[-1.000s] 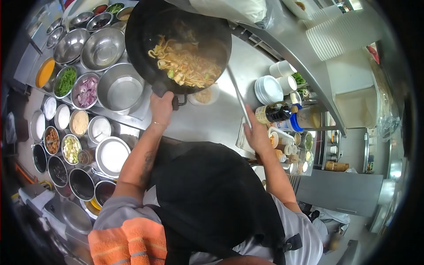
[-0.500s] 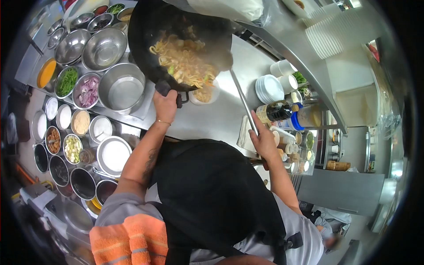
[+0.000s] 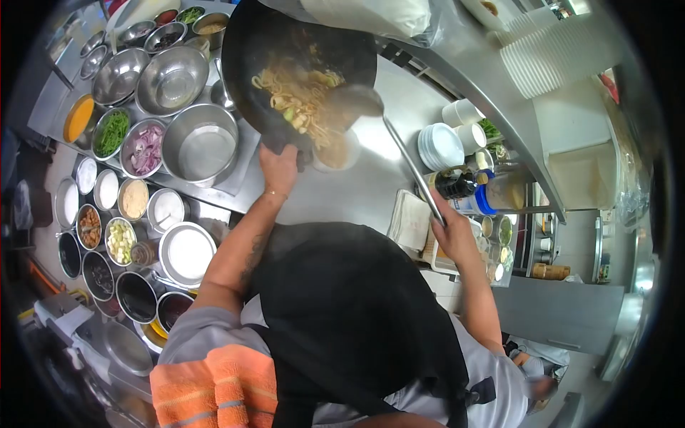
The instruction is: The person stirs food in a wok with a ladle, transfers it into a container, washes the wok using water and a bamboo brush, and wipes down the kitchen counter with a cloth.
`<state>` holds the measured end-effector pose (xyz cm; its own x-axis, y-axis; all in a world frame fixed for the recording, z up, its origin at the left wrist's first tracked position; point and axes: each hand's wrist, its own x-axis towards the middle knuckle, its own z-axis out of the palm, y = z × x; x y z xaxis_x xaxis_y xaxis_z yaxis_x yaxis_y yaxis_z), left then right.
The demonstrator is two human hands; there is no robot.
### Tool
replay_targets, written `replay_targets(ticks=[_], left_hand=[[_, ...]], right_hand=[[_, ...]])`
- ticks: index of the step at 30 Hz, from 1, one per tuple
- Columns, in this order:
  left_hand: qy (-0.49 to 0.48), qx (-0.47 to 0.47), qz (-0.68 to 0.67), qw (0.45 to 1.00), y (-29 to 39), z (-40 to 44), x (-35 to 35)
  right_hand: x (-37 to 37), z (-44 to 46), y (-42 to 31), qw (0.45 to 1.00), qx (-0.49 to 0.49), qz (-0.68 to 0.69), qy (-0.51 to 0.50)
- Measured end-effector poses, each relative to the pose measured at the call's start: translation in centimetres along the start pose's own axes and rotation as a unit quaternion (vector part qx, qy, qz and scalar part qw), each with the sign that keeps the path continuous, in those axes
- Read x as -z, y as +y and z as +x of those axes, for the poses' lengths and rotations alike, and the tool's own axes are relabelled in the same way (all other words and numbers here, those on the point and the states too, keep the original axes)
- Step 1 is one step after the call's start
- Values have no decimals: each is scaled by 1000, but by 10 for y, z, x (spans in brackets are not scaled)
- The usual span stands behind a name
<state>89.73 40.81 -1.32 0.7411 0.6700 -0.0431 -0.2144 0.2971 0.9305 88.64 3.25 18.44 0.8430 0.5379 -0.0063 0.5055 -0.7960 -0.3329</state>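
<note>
Head view. The left hand (image 3: 280,170) is closed around the dark handle of a wok (image 3: 246,44); part of the grip is blurred. The wok is held tilted above the far side of a metal bench (image 3: 314,203). Noodles (image 3: 294,100) with pale and green pieces lie inside it, gathered toward its near rim. Steam blurs this area.

The right hand (image 3: 451,230) is closed around the shaft of a ladle (image 3: 408,158), which slants up to the far left. The ladle's head lies over the wok's right near side, beside the noodles. Whether it touches them cannot be told.

A pale round container (image 3: 338,155) stands on the bench under the wok's near rim. It has light brown contents, partly veiled by steam.

To the right of the bench are a stack of white round dishes (image 3: 440,148), a dark bottle (image 3: 455,183) just nearer, and a folded cloth (image 3: 409,220) to the left of the right hand.

To the left stand rows of metal vessels: a large deep bowl (image 3: 200,148) near the wok, a bowl of sliced purple onion (image 3: 147,148), a bowl of cut greens (image 3: 112,133) and a pot of orange liquid (image 3: 77,119). Nearer is a pot with white contents (image 3: 187,252).

The person wears a black apron (image 3: 349,307); an orange towel (image 3: 214,389) lies at the left shoulder. Part of another person (image 3: 534,365) shows at the near right.
</note>
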Motion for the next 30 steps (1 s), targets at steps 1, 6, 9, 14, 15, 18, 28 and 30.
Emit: replay_targets(ticks=[1,6,9,14,15,18,28,30], left_hand=[[-1,0,0,1000,-2,-1,0],[-35,40,-17,998,23,-10,0],[-17,20,-29,999,19,-9,-5],[2,-45,20,999,-2,3,-6],[15,-84,38,996,-5,6,-7],[20,-59,20,998,-15,10,-7],[-23,-16,-69,997,0,4,-8],[-37,-26,0,999,-3,7,-6]], right_hand=[[-3,12,1,999,19,-6,26],[-32,37,13,995,-93,32,-4],[-39,20,-12,992,-95,86,-3],[-42,-17,-12,991,-113,45,-51],[-41,-22,-10,997,-67,12,-30],[-16,-35,-17,998,-47,-37,-24],[-26,-19,-31,995,-103,4,-10],[-31,-30,-21,997,-72,-20,-3]])
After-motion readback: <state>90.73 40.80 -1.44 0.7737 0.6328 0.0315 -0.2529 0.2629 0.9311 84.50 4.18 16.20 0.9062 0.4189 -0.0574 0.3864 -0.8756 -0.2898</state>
